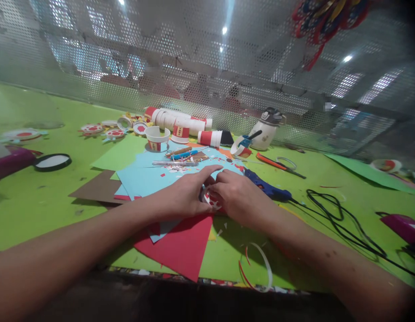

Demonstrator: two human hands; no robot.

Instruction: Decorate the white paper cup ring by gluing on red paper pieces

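My left hand (190, 192) curls around the left side of a small round white and red paper piece (212, 199), thumb and fingers on its rim. From the right, my right hand (234, 194) has its fingers pressed together on the same piece, partly covering it. Both hands are over the papers: light blue sheets (143, 172) behind and a red sheet (183, 246) in front. Just right of my right hand lies a blue glue gun (267, 185).
Behind are paper cups (210, 137), a cut cup (157, 137), pens (183, 154) and a white bottle (266, 129). An orange cutter (274, 162) and black cable (341, 223) lie right. A black ring (52, 162) sits left; a curled paper strip (269, 268) lies by the front edge.
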